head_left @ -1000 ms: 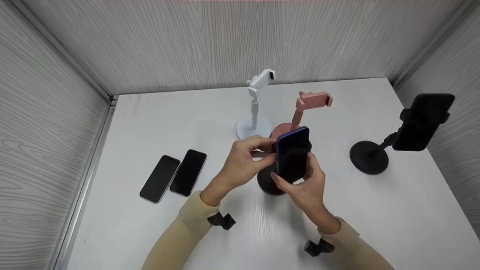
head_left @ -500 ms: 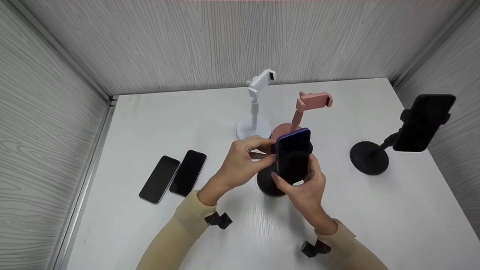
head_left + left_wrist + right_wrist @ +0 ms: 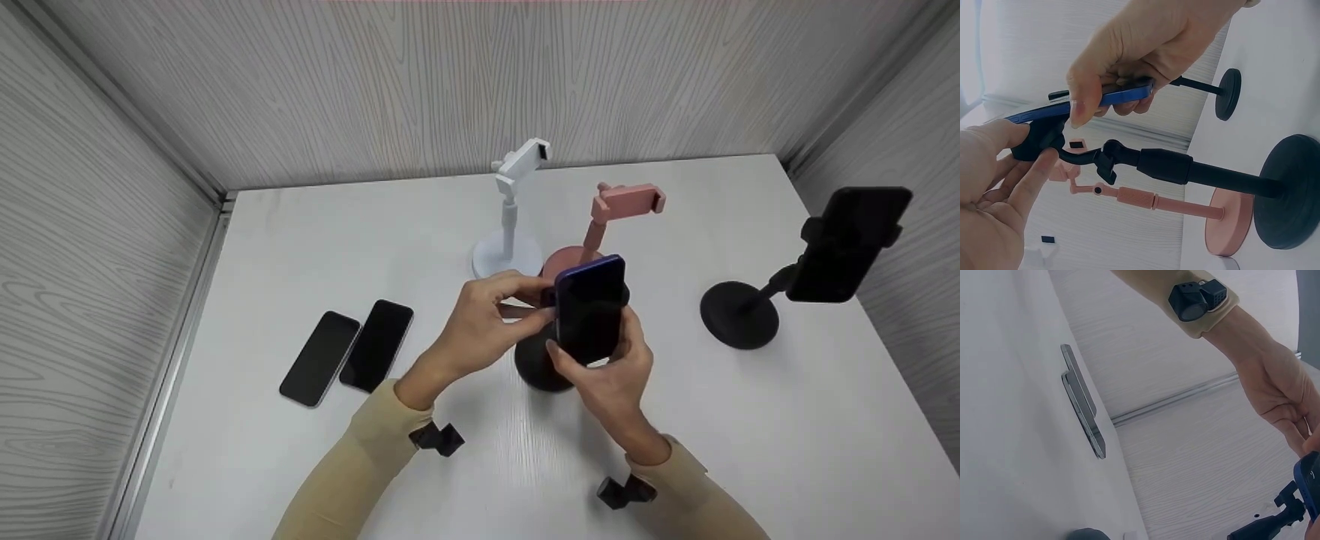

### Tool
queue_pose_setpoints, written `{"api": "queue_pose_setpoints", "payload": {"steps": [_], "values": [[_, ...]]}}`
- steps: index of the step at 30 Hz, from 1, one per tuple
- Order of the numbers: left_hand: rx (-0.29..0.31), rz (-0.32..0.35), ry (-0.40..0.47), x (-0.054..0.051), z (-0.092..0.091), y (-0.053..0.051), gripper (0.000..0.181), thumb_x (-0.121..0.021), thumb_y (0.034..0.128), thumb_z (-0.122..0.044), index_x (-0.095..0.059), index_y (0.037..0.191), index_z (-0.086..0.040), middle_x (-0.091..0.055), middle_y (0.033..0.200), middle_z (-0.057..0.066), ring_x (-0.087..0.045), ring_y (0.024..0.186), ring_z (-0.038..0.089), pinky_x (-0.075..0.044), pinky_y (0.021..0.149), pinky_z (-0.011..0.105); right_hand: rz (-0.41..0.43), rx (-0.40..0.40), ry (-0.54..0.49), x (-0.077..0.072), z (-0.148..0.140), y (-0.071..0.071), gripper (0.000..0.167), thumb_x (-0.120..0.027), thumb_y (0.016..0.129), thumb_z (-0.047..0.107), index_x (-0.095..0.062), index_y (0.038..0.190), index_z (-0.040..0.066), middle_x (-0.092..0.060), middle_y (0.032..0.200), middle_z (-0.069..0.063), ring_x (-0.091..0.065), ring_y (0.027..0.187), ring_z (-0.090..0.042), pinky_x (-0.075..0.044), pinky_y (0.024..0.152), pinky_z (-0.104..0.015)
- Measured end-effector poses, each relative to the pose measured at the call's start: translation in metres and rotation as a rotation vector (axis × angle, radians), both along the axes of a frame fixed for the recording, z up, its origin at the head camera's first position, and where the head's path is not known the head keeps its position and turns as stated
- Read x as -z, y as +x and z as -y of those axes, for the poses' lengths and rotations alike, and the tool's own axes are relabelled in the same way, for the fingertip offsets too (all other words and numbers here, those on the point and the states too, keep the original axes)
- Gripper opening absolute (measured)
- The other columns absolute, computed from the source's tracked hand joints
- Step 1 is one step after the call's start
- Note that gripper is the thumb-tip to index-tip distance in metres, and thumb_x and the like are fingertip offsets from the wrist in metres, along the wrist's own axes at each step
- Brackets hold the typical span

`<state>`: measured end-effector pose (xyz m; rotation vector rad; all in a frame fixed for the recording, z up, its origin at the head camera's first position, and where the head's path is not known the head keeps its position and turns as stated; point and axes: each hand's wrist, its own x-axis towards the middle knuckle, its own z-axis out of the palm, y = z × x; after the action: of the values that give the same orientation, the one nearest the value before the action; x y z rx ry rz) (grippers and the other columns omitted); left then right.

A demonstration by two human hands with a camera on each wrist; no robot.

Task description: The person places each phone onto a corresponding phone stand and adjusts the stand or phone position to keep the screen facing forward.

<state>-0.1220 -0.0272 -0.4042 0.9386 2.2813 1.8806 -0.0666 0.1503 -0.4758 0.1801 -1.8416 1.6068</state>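
In the head view, a blue-edged smartphone (image 3: 590, 311) stands tilted at the top of a black phone stand (image 3: 541, 364). My right hand (image 3: 611, 379) grips the phone near its lower end, thumb on the screen side and fingers behind, as the left wrist view shows. My left hand (image 3: 487, 322) pinches the stand's black clamp (image 3: 1039, 139) behind the phone. In the left wrist view the phone (image 3: 1126, 97) lies against this clamp; how far it is seated cannot be told. The stand's round base (image 3: 1292, 191) rests on the table.
Close behind stand a pink phone stand (image 3: 628, 202) and a white phone stand (image 3: 510, 225). At the right, another black stand (image 3: 739, 315) bears a black phone (image 3: 847, 244). Two dark phones, one outer (image 3: 320, 358) and one inner (image 3: 376, 345), lie at the left. Wood-grain panels (image 3: 465, 82) enclose the table.
The phone and my right hand have shifted slightly to the right. My left hand keeps its hold on the clamp almost unmoved. Everything else stays in place.
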Motion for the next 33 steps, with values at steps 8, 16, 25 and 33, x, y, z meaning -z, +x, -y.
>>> {"api": "queue_pose_setpoints", "payload": {"steps": [8, 16, 25, 33], "values": [[0.015, -0.014, 0.007, 0.0003, 0.0003, -0.0017, 0.027, -0.077, 0.0935, -0.002, -0.074, 0.119, 0.006, -0.076, 0.110, 0.020, -0.078, 0.103, 0.031, -0.066, 0.085, 0.026, -0.006, 0.026, 0.012, 0.0005, -0.0008, -0.0005, 0.070, -0.088, 0.064, -0.012, -0.058, 0.127, -0.016, -0.072, 0.118, 0.010, -0.068, 0.099, -0.008, -0.057, 0.087, -0.018], [0.037, -0.023, 0.009, 0.0013, 0.0002, -0.0033, 0.028, -0.076, 0.0928, 0.000, -0.073, 0.120, 0.007, -0.075, 0.110, 0.021, -0.077, 0.102, 0.032, -0.066, 0.085, 0.026, -0.026, 0.043, 0.006, 0.0027, -0.0018, -0.0010, 0.071, -0.088, 0.063, -0.013, -0.058, 0.127, -0.017, -0.072, 0.120, 0.013, -0.068, 0.102, -0.007, -0.057, 0.089, -0.018], [0.037, -0.025, 0.004, 0.0017, 0.0017, -0.0053, 0.028, -0.077, 0.0921, 0.000, -0.074, 0.119, 0.007, -0.076, 0.110, 0.020, -0.078, 0.101, 0.032, -0.066, 0.083, 0.026, -0.074, 0.054, 0.023, 0.0050, -0.0022, -0.0050, 0.069, -0.086, 0.063, -0.013, -0.058, 0.125, -0.018, -0.072, 0.120, 0.012, -0.069, 0.101, -0.007, -0.058, 0.087, -0.018], [0.041, -0.053, -0.016, 0.0002, 0.0016, -0.0067, 0.027, -0.077, 0.0927, -0.001, -0.074, 0.118, 0.006, -0.076, 0.110, 0.020, -0.078, 0.100, 0.031, -0.066, 0.082, 0.025, -0.103, 0.044, 0.014, 0.0061, -0.0029, -0.0083, 0.069, -0.086, 0.062, -0.013, -0.057, 0.125, -0.019, -0.072, 0.120, 0.011, -0.068, 0.101, -0.008, -0.058, 0.087, -0.019]]}}
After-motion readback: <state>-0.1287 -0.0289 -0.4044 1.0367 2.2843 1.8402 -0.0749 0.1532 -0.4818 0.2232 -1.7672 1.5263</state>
